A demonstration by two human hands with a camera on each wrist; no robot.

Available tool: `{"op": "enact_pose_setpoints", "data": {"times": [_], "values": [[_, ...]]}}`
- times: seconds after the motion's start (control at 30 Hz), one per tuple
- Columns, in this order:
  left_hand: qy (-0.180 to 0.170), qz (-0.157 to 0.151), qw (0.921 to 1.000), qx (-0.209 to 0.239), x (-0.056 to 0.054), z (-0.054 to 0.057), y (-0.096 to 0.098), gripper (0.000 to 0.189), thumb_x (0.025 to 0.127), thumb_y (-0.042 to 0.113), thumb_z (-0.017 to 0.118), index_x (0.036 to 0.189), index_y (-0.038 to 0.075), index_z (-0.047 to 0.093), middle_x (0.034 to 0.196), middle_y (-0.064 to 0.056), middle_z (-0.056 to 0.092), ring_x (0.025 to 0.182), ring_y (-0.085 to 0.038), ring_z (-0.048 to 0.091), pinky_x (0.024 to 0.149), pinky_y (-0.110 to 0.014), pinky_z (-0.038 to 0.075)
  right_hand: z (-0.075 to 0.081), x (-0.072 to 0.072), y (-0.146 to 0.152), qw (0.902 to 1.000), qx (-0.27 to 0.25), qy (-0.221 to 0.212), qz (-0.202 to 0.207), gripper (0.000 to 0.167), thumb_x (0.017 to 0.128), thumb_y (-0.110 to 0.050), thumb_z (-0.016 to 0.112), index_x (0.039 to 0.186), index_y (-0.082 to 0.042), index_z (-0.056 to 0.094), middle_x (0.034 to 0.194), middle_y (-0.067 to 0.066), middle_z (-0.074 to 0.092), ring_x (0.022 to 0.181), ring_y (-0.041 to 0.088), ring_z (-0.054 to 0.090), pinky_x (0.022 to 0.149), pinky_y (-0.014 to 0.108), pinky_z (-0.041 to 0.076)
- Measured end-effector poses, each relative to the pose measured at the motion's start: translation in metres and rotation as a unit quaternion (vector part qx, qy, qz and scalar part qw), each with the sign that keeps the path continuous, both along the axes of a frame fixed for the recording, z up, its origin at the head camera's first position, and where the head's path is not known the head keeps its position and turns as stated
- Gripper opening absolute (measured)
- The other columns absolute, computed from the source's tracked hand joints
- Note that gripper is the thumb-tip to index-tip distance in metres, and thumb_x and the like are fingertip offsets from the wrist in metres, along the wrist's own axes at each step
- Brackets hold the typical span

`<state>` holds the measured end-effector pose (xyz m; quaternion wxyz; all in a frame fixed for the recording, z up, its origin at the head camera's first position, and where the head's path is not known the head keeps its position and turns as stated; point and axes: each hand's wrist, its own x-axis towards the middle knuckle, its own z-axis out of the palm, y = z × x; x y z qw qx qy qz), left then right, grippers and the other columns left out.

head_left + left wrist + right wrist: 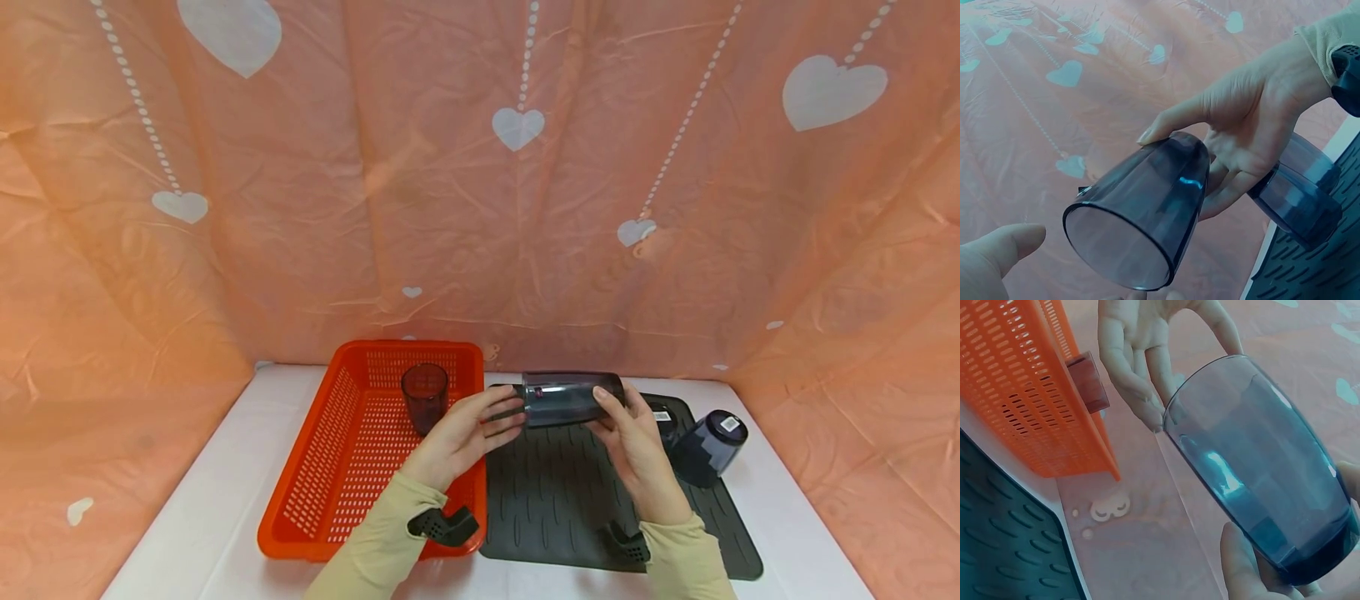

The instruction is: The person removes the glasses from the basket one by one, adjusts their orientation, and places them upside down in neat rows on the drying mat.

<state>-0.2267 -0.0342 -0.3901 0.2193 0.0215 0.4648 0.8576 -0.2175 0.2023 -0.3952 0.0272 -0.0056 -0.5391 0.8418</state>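
A clear grey-blue plastic tumbler point(562, 400) lies sideways in the air over the back of the dark ribbed mat point(555, 500), its mouth facing left. My right hand point(637, 454) grips it near the base, with the thumb on the near side. At the mouth end is my left hand point(461, 437), fingers extended by the rim point(1175, 394). In the left wrist view, the left thumb point(1013, 247) stands apart from the tumbler, and fingertips show just below its rim.
An orange perforated basket point(300, 508) stands on the left, with a similar tumbler point(424, 396) upright inside. Two more tumblers are at the mat's right side: one tilted point(705, 454), bottom up, the other point(664, 423) partly behind my right hand. A pink heart-print sheet point(450, 208) hangs behind.
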Motion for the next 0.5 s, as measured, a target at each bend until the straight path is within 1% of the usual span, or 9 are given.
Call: {"op": "enact_pose_setpoints", "data": {"times": [0.13, 0.23, 0.4, 0.5], "values": [[0.008, -0.015, 0.9999, 0.003, -0.001, 0.000, -0.001, 0.048, 0.098, 0.021, 0.054, 0.136, -0.006, 0.044, 0.131, -0.023, 0.050, 0.121, -0.040, 0.050, 0.101, -0.046, 0.041, 0.001, -0.001, 0.003, 1.0000, -0.001, 0.002, -0.001, 0.041, 0.094, -0.008, 0.059, 0.132, -0.009, 0.043, 0.105, 0.001, 0.061, 0.088, 0.013, 0.065, 0.080, 0.031, 0.053], [0.016, -0.026, 0.9995, 0.001, 0.000, 0.000, -0.003, 0.050, 0.099, 0.022, 0.054, 0.137, -0.007, 0.042, 0.133, -0.024, 0.049, 0.124, -0.042, 0.047, 0.101, -0.046, 0.041, 0.002, 0.000, 0.005, 1.0000, 0.003, -0.002, -0.001, 0.042, 0.094, -0.009, 0.060, 0.132, -0.009, 0.042, 0.107, 0.001, 0.060, 0.089, 0.012, 0.065, 0.080, 0.030, 0.052], [0.017, -0.037, 0.9992, -0.002, 0.002, 0.001, -0.009, 0.052, 0.098, 0.023, 0.056, 0.139, -0.005, 0.041, 0.140, -0.027, 0.042, 0.124, -0.041, 0.047, 0.101, -0.045, 0.040, 0.003, 0.000, 0.006, 0.9999, 0.014, -0.008, -0.003, 0.046, 0.094, -0.009, 0.061, 0.134, -0.008, 0.039, 0.108, 0.001, 0.058, 0.089, 0.012, 0.064, 0.081, 0.030, 0.052], [0.026, -0.040, 0.9989, -0.001, 0.003, 0.002, -0.013, 0.053, 0.098, 0.024, 0.055, 0.139, -0.005, 0.041, 0.141, -0.028, 0.040, 0.123, -0.040, 0.048, 0.102, -0.045, 0.039, 0.003, 0.000, 0.008, 0.9998, 0.018, -0.009, -0.008, 0.046, 0.094, -0.010, 0.061, 0.134, -0.008, 0.039, 0.104, 0.000, 0.061, 0.086, 0.012, 0.064, 0.080, 0.030, 0.052]]}}
